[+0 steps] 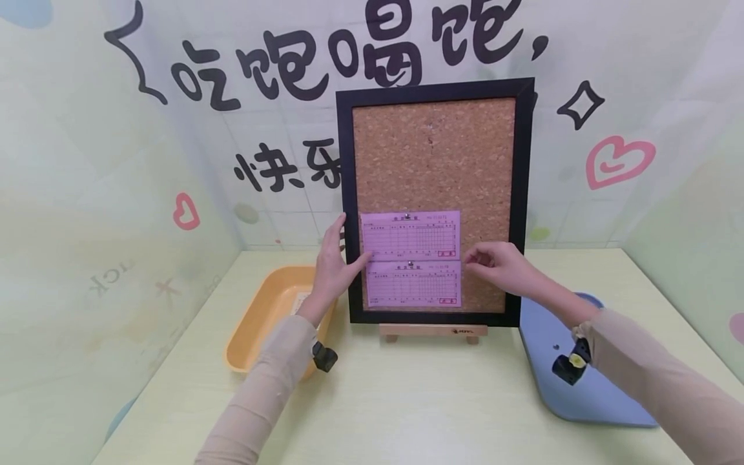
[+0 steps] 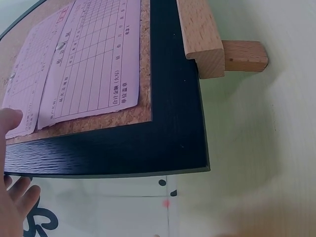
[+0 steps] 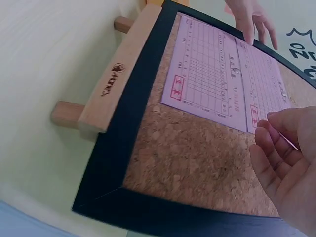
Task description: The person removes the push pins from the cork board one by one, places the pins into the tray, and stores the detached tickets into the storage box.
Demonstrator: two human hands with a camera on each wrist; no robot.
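Two hands at cork board (image 1: 436, 148): left hand (image 1: 334, 268) fingers straight, touching pink slip (image 1: 410, 235); right hand (image 1: 502, 266) fingers curled, empty.

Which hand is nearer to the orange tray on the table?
Left. The left hand is at the board's left edge, just above the orange tray; the right hand is across the board from it.

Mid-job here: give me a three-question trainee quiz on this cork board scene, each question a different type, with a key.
1. True or false: three pink slips are pinned to the cork board.
2. Which hand touches the board's left frame edge?
3. The yellow tray lies: A) left of the board B) right of it C) behind it.

Key
1. False: upper pink slip and lower pink slip only.
2. The left hand; the right hand is at the slips' right edge.
3. A
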